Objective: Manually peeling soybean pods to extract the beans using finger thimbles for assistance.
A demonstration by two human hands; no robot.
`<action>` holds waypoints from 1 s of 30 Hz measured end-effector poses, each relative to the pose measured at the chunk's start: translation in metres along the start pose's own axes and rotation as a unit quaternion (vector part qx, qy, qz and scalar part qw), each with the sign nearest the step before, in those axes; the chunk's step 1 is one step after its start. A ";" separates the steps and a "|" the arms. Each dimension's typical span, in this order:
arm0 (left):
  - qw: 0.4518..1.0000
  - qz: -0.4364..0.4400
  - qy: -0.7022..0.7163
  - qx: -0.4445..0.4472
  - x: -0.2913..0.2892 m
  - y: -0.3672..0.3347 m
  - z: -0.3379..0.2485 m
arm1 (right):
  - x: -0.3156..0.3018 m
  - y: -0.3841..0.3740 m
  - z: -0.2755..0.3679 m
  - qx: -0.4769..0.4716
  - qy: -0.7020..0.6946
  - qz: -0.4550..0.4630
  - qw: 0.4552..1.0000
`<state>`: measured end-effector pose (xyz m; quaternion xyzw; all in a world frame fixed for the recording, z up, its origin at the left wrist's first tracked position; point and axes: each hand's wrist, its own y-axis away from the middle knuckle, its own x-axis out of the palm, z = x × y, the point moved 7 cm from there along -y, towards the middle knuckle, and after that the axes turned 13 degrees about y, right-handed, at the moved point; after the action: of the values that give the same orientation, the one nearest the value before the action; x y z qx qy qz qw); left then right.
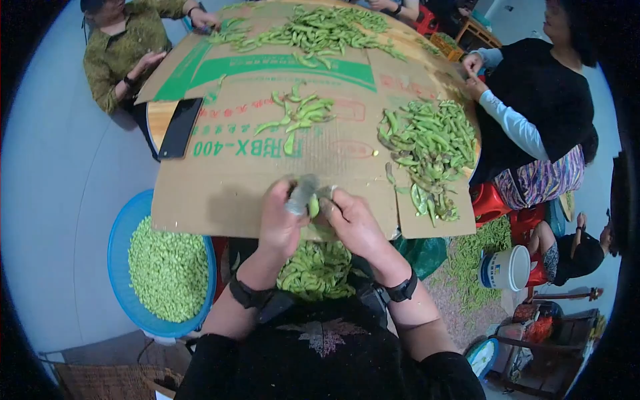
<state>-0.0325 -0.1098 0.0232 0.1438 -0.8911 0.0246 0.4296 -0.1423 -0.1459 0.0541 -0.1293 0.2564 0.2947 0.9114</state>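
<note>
Both forearms rise from the lower edge, elbows out, and angle inward; the hands meet at chest centre, just over the near edge of the cardboard [230, 193]. Each wrist wears a black band.

Left hand [279, 217]: back of hand outward, wrist roughly straight, fingers bent inward and grasping a green pod [314, 207]; grey covering [304, 192] at the fingertips, blurred.

Right hand [358, 223]: slanting up and left, fingers curled, thumb and forefinger drawn in close beside the pod. Darkened tips; cannot tell whether they pinch it.

Pod sits between the two sets of fingertips, roughly upright. Below the hands, a pile of pods [317, 270] at the lap. Beyond them, a small loose cluster [303, 113] on the cardboard; larger heap [430, 137] to the right. Blue basin [114, 250] of shelled beans [167, 267] at left, well apart from the left hand.
</note>
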 end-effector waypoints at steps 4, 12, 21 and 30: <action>0.996 -0.032 -0.076 0.028 -0.001 -0.007 -0.001 | -0.014 -0.006 0.022 -0.052 0.191 -0.098 0.975; 0.997 -0.024 0.063 -0.031 0.002 -0.015 0.012 | -0.015 -0.024 -0.021 0.002 0.064 -0.133 0.989; 0.989 -0.117 0.084 0.034 -0.006 -0.013 0.008 | -0.001 -0.025 0.032 -0.062 0.274 -0.170 0.945; 0.986 -0.058 0.151 -0.031 -0.006 -0.011 0.015 | -0.011 -0.031 -0.005 0.021 0.124 -0.184 0.975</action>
<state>-0.0367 -0.1215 0.0083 0.1770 -0.8067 -0.0067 0.5638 -0.1332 -0.1779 0.0585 -0.1910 0.3453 0.0981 0.9136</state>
